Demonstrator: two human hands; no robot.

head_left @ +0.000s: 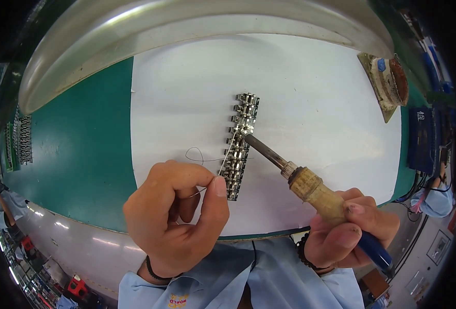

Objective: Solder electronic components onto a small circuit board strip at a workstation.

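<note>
A strip of metal-cased connectors (236,167) lies lengthwise on the white sheet in front of me. My left hand (179,213) pinches a thin solder wire (227,156) between thumb and forefinger, its far end reaching the upper middle of the strip. My right hand (349,226) grips a soldering iron (310,188) by its yellowed, worn sleeve and blue handle. The iron's dark tip meets the strip at about the spot where the wire ends. Whether tip and wire touch each other is too small to tell. A thin loop of wire lies left of the strip.
A pale curved hood (207,26) arches over the table's far side. A soldering iron stand (387,82) sits at the back right, near a dark blue box (421,139). More connector strips (23,139) lie on the green mat (78,149) at far left. Other people work at both sides.
</note>
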